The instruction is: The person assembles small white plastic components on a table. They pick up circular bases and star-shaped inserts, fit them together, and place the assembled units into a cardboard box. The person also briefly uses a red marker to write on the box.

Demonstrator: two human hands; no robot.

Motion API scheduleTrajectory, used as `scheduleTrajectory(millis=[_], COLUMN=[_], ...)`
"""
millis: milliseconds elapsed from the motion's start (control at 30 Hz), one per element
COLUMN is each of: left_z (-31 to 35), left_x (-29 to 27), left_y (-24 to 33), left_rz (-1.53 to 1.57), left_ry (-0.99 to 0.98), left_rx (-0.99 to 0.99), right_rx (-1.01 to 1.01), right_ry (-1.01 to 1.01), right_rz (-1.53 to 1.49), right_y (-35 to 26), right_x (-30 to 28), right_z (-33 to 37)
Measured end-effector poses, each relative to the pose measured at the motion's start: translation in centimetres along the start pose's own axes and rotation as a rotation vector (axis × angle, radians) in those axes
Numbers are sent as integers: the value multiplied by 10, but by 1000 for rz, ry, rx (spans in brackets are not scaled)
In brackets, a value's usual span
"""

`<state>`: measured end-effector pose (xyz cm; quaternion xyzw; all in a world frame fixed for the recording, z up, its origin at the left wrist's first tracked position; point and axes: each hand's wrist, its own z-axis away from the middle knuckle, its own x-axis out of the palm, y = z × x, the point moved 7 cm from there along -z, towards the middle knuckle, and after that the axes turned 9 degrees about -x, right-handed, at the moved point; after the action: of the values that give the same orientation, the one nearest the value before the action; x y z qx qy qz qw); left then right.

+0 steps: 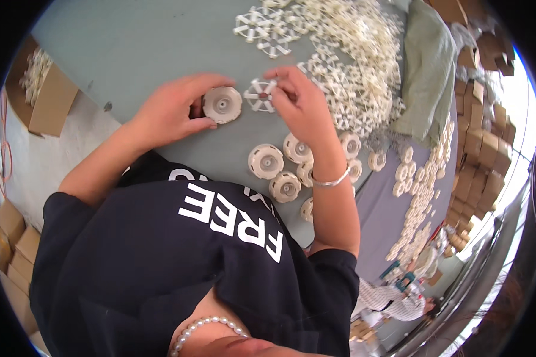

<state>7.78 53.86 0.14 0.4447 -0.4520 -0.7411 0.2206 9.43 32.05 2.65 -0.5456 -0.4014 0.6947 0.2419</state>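
My left hand [175, 110] grips a round beige plastic housing [222, 105] by its left side, thumb and fingers around its rim. The housing's recessed face with a central hub is turned up. Just to the right, my right hand [300, 101] pinches a white spoked plastic ring [261, 96] between thumb and fingers. A small gap separates the ring from the housing. Below my right hand, by the forearm, several more beige housings [266, 161] sit on the grey-green tabletop [155, 41]. Some of them are partly hidden by the forearm.
A big heap of white spoked rings [363, 59] covers the far right of the table, beside a green cloth [428, 71]. Many round parts [416, 190] lie farther right. An open carton [51, 107] stands at left; stacked boxes [479, 160] and another person [393, 300] are at right.
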Motion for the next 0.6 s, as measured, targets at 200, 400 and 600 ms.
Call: scheduleTrajectory(millis=[200, 400, 600], left_z=[5, 2, 3], left_x=[-4, -3, -4], left_y=[-10, -13, -21], left_rz=[107, 286, 341], left_ry=[39, -38, -9], left_rx=[9, -76, -68], right_rx=[-351, -9, -370], right_ry=[86, -49, -58], right_rz=[682, 257, 206], right_y=[-21, 0, -56], right_x=[1, 2, 14], right_z=[15, 18, 11])
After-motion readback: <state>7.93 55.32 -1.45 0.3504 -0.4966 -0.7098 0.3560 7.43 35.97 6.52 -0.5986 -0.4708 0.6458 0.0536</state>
